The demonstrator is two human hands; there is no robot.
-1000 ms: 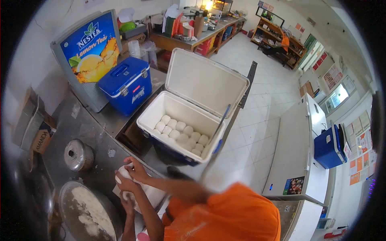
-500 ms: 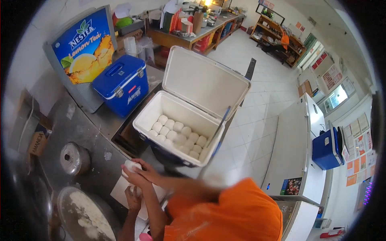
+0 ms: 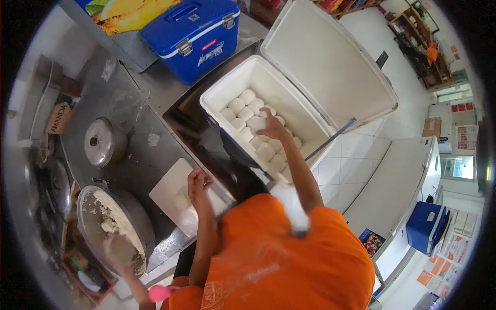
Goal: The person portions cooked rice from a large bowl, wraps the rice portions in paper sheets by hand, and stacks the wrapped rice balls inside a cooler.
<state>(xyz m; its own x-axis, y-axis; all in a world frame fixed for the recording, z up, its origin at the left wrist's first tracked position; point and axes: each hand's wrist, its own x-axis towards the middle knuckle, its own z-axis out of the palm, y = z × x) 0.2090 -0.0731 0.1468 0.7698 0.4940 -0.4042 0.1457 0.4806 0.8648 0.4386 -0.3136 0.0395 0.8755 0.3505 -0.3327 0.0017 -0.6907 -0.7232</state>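
Observation:
My right hand (image 3: 274,126) reaches into the open white-lined cooler (image 3: 310,121). Its thumb and finger are around a smooth white dough-like ball (image 3: 255,124), among several similar balls packed on the cooler's floor. Whether the grip is firm is hard to see. Over the white board (image 3: 170,188), my left hand (image 3: 199,186) is raised with loosely curled, parted fingers and nothing visible in them. White balls (image 3: 182,201) lie on the board just beneath it. A co-worker's blurred hand (image 3: 119,254) is over the large metal pot (image 3: 147,227), which holds a white, lumpy mass.
A lidded metal pot (image 3: 107,142) stands on the dark metal counter (image 3: 139,111). Behind, a blue cooler (image 3: 199,41) is closed. The open cooler's raised lid (image 3: 330,62) leans back, with a thin bar (image 3: 330,138) at one side. A white chest freezer (image 3: 398,186) stands to the right.
My hands have parted: the right moved from the white ball they held together into the cooler, the left stayed over the board. The co-worker's hand moved from the board to the pot. My view shifted.

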